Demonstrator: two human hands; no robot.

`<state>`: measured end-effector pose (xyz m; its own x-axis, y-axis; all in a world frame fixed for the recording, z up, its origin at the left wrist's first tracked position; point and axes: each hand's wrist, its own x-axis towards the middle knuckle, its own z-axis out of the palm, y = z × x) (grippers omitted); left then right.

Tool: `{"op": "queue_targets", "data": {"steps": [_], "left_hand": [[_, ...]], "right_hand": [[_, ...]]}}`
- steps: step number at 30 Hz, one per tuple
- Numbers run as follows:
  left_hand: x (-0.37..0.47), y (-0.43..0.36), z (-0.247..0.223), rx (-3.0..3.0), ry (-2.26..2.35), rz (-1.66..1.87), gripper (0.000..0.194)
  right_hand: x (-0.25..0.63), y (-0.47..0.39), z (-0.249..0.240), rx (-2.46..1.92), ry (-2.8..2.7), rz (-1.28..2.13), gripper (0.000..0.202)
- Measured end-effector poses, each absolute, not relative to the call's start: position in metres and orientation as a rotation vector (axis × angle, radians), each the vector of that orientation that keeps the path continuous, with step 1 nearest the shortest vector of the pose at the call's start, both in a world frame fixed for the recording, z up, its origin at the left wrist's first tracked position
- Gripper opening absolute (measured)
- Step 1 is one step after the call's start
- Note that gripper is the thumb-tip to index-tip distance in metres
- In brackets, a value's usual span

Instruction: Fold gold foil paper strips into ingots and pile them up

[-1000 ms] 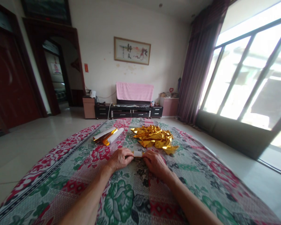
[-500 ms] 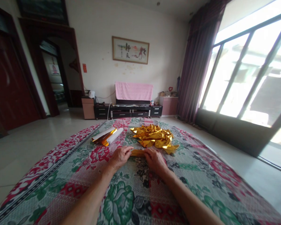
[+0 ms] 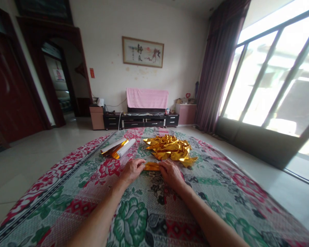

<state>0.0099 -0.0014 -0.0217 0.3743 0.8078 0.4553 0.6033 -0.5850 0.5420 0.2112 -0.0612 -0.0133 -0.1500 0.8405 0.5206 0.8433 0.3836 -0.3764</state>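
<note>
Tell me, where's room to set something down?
Bare patches of flowered fabric tablecloth lie between the forearms and outside each. Crowded: left hand and right hand at the folded golden strip, with rolled white-and-gold sheets and heaped golden foil beyond.

One left hand (image 3: pixel 132 170), one right hand (image 3: pixel 171 173); one gold strip (image 3: pixel 152 166) between; one gold heap (image 3: pixel 171 150), two o'clock; one curled bundle (image 3: pixel 125 149), ten o'clock.

I see a bare left hand (image 3: pixel 132 170) and bare right hand (image 3: pixel 171 174) at the grip; behind it, the left forearm (image 3: pixel 100 209) and right forearm (image 3: pixel 203 209) are also bare, broadening away from the wrists.
</note>
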Motion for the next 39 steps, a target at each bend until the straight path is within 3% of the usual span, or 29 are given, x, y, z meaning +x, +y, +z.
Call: {"op": "queue_targets", "data": {"steps": [10,31,39], "left_hand": [[0.010,-0.002,-0.022,2.356,1.285,1.033,0.012],[0.018,-0.014,-0.017,2.523,1.417,0.914,0.017],[0.006,-0.003,-0.024,2.531,1.181,0.916,0.023]], "right_hand": [[0.211,-0.060,-0.011,-1.542,-1.851,0.015,0.013],[0.206,-0.060,-0.014,-1.645,-1.860,-0.047,0.014],[0.208,-0.059,-0.015,-1.581,-1.933,-0.021,0.018]]}}
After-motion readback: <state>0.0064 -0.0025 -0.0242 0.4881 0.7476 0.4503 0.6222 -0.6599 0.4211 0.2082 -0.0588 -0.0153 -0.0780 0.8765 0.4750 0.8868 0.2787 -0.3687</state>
